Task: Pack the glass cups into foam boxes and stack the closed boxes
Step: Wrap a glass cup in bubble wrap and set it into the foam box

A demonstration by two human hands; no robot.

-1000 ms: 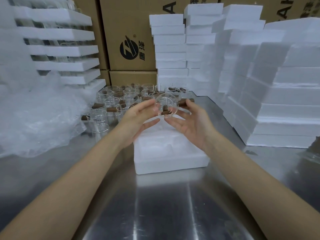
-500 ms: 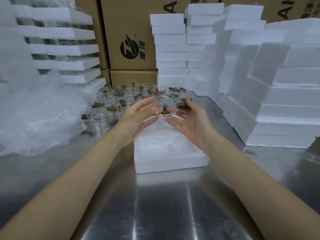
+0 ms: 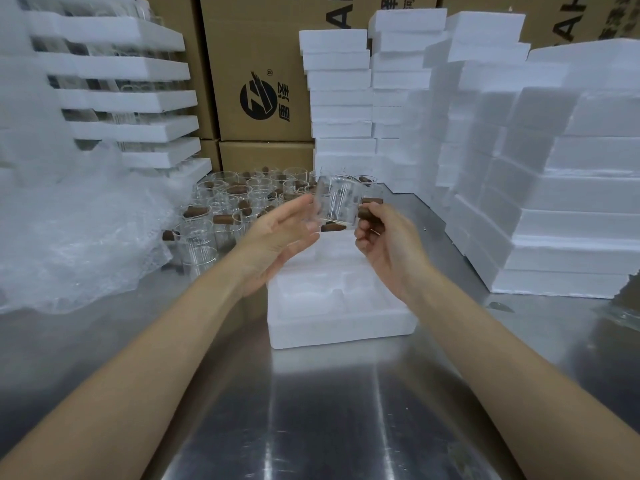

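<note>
A clear glass cup (image 3: 337, 202) with a brown wooden handle hangs in the air above an open white foam box (image 3: 341, 299) on the steel table. My right hand (image 3: 388, 247) grips the cup's handle, fingers curled round it. My left hand (image 3: 280, 237) is at the cup's left side with straight fingers touching the glass. The foam box shows moulded recesses and lies just below the hands. Several more glass cups (image 3: 242, 199) with brown handles stand behind and to the left.
Tall stacks of white foam boxes (image 3: 540, 188) rise on the right and at the back (image 3: 343, 109). Foam trays with glass (image 3: 131, 109) are stacked at the left, above crumpled bubble wrap (image 3: 69, 230). Cardboard cartons (image 3: 263, 81) stand behind. Bare steel table (image 3: 311, 410) lies in front.
The cup has been turned from facing me with its mouth to lying sideways. My right hand went from an open palm under it to gripping the handle.
</note>
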